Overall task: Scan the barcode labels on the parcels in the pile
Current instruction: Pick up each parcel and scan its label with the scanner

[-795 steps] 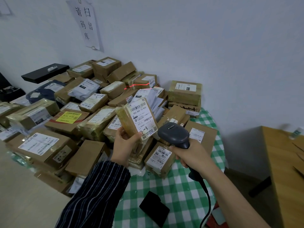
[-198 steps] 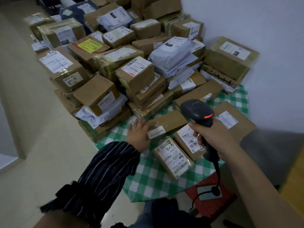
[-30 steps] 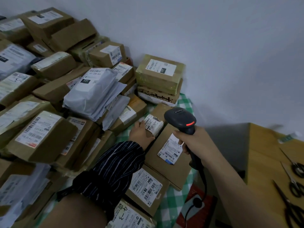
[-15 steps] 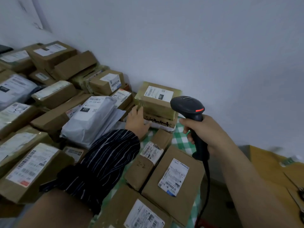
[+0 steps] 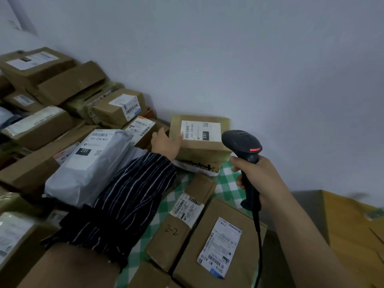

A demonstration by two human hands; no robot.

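At the far edge of the green-checked table (image 5: 226, 183), against the wall (image 5: 249, 69), a taped cardboard box (image 5: 199, 147) sits on top of a flatter parcel (image 5: 197, 164) with black marks on its side. Its white barcode label (image 5: 200, 130) faces up. The left hand (image 5: 166, 145), in a striped sleeve (image 5: 128, 200), rests against the box's left edge, fingers loosely spread and thumb touching the label's rim. The right hand (image 5: 259, 179) is wrapped round the handle of the black scanner (image 5: 242, 142), whose head hangs just right of the box, a red light lit. Left of the box rises the pile (image 5: 62, 113) of parcels, with a grey mailer bag (image 5: 89, 163) in front. Nearer lie a narrow box (image 5: 176, 231) marked 2-2 and a wider box (image 5: 234, 252).
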